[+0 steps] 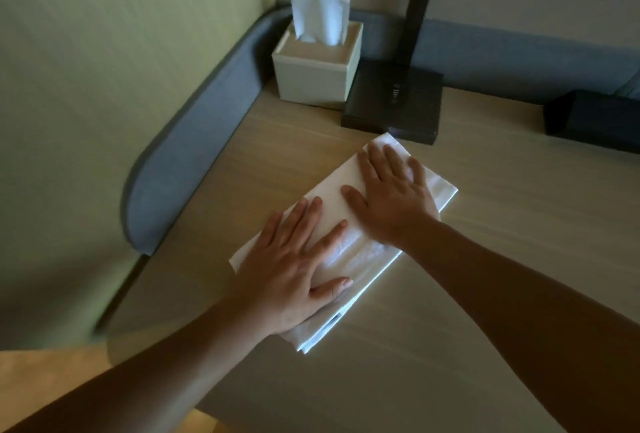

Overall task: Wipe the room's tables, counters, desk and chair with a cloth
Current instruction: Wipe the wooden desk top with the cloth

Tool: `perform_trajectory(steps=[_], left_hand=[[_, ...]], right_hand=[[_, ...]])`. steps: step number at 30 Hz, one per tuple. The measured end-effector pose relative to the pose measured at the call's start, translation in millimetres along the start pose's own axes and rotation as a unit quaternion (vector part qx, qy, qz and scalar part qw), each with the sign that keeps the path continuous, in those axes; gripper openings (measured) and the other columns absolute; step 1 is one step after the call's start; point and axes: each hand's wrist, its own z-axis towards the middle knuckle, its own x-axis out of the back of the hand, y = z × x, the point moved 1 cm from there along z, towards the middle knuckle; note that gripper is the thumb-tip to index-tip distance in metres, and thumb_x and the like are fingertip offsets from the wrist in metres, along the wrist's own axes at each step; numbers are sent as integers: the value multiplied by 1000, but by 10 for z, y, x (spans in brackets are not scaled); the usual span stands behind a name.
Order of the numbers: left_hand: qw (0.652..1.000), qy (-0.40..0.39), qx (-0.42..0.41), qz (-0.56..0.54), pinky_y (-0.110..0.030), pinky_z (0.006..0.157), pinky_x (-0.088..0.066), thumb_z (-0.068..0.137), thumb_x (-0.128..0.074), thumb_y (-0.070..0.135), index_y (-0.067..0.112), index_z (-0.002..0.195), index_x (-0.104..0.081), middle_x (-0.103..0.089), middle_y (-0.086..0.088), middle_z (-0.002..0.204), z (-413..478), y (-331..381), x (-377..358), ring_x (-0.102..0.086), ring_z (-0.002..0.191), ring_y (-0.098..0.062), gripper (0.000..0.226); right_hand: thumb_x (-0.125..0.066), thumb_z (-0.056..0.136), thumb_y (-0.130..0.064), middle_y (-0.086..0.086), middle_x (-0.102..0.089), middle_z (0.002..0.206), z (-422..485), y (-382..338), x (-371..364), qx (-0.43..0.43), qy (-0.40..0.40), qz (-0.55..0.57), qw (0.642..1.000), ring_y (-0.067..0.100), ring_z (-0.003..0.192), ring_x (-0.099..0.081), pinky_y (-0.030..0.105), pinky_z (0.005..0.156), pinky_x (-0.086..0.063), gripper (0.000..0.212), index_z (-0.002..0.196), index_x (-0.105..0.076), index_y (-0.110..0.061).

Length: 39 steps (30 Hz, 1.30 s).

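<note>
In the head view, a folded white cloth (341,225) lay on the wooden table (502,259). The left hand (291,270) and right hand (394,190) pressed it flat, fingers (372,159) straight, near the tissue box (317,62) and lamp base (393,100).

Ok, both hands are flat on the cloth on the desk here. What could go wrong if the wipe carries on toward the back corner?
1. The far corner of the cloth under the right hand lies close to the lamp base; a forward push could nudge it.
2. The tissue box stands beside the lamp base and looks light, so it may slide or tip if struck.
3. The left hand works near the desk edge, where the folded cloth could slip off.
</note>
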Motion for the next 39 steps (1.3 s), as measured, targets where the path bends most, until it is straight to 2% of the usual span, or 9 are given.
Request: perform_trajectory(steps=[5, 9, 13, 17, 19, 25, 27, 32, 39], left_hand=[[997, 11, 76, 7, -50, 127, -7, 92, -8, 82, 39, 161, 4, 9, -9, 170, -339, -478, 23, 10, 157, -24, 82], [994, 40, 97, 12, -52, 126, -14, 97, -19, 73, 26, 163, -10, 3, -11, 170, -460, -732, 57, 9, 157, -26, 82], [993, 58, 103, 12, -52, 124, -20, 99, -23, 65, 12, 161, -22, -9, -12, 169, -452, -863, 64, -2, 157, -26, 81], [990, 49, 132, -1, -46, 127, -9, 96, -5, 67, 17, 161, 2, 6, -6, 170, -347, -945, 31, 8, 157, -20, 83], [989, 47, 141, -1, -45, 127, -4, 93, -2, 69, 21, 162, 7, 11, -5, 170, -275, -980, 26, 12, 156, -19, 84], [988, 60, 144, -14, -47, 127, -2, 93, -8, 70, 32, 162, 7, 7, -8, 171, -182, -1008, 4, 10, 157, -22, 80], [989, 61, 137, -16, -48, 126, -2, 94, -11, 69, 34, 162, 4, 4, -10, 171, -181, -1007, 4, 7, 157, -24, 78], [993, 50, 108, -19, -51, 126, 5, 92, -7, 76, 36, 162, 2, 13, -10, 170, -189, -1056, 1, 16, 156, -23, 80], [993, 48, 110, -12, -50, 125, 6, 90, -4, 79, 36, 161, 7, 20, -12, 168, -109, -1051, 14, 21, 155, -25, 83]], right_hand=[[-9, 99, -67, 1, 15, 171, 402, -689, -41, 71, -12, -1, 997, 17, 156, 18, 45, 126, 8, 81, 163, 8, -21], [-9, 100, -67, 2, 15, 170, 687, -1072, -49, 126, -13, -16, 992, 18, 155, 19, 45, 127, 7, 80, 163, 8, -19], [-12, 100, -66, 1, 13, 171, 942, -1269, -58, 154, -15, -20, 988, 16, 156, 16, 44, 127, 5, 80, 163, 7, -20], [-21, 103, -61, 3, 10, 171, 1203, -1372, -33, 162, -27, -24, 986, 17, 157, 13, 41, 127, 5, 78, 163, 5, -18], [-25, 105, -53, 2, 7, 172, 1314, -1375, 4, 157, -33, -10, 987, 17, 157, 9, 39, 126, 5, 73, 164, 1, -18], [-24, 109, -40, 6, -9, 171, 1467, -1491, 21, 134, 10, 6, 991, 19, 158, -4, 38, 127, -3, 61, 163, -13, -13], [-22, 109, -42, 5, -5, 172, 1468, -1456, 13, 143, 2, 12, 990, 18, 158, -1, 37, 126, -1, 62, 164, -9, -15], [-17, 106, -54, 1, 1, 172, 1486, -1322, -1, 177, 9, -18, 984, 14, 157, 4, 35, 125, 3, 69, 164, -3, -18], [-24, 103, -56, 3, -8, 171, 1509, -1298, 29, 167, 25, 6, 986, 14, 157, -3, 33, 126, -2, 74, 163, -9, -15]])
